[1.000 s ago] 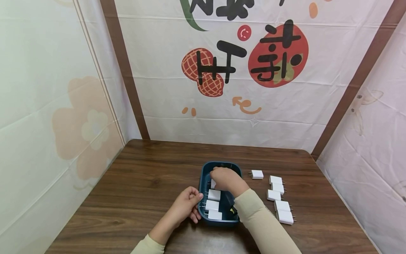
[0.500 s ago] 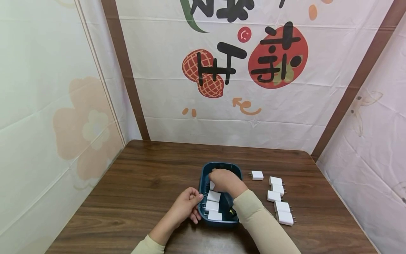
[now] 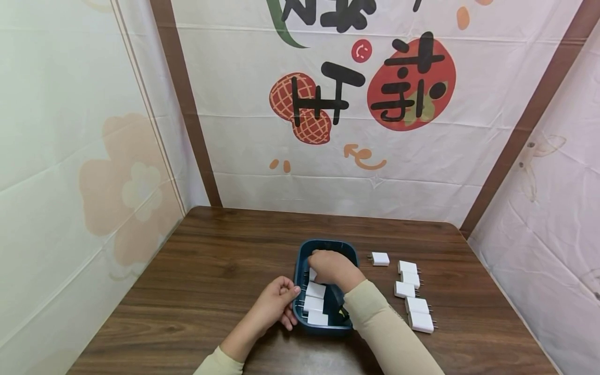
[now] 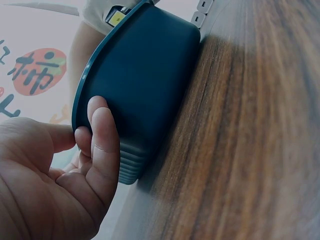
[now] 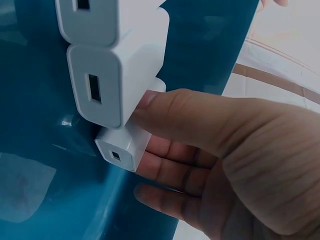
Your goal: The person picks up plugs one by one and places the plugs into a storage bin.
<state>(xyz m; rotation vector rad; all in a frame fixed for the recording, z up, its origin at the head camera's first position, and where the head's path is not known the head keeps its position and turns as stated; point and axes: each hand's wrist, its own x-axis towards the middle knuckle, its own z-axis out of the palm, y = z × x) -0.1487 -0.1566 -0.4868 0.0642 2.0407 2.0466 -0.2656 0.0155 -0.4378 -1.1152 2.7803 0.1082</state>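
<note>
A dark blue plastic bin (image 3: 323,330) stands on the table, with a column of white USB chargers (image 3: 316,290) along its left side, prongs toward the left wall. My left hand (image 3: 275,302) pinches the bin's left rim between thumb and fingers; the left wrist view shows fingertips against the outer wall (image 4: 145,75). Reaching inside near the far end, my right hand (image 3: 334,266) pinches a charger (image 5: 120,145), thumb on one side and fingers on the other. In the right wrist view another charger (image 5: 97,87) sits right beside my thumb.
Right of the bin, several white chargers (image 3: 417,304) lie in a staggered column, prongs facing right. One more charger (image 3: 380,259) lies apart near the bin's far right corner, prongs facing left. Fabric walls (image 3: 328,182) enclose the wooden table (image 3: 225,245).
My right hand has shifted slightly left and toward me with the charger. The neighbouring charger in the bin has turned a little. My left hand stays at the rim.
</note>
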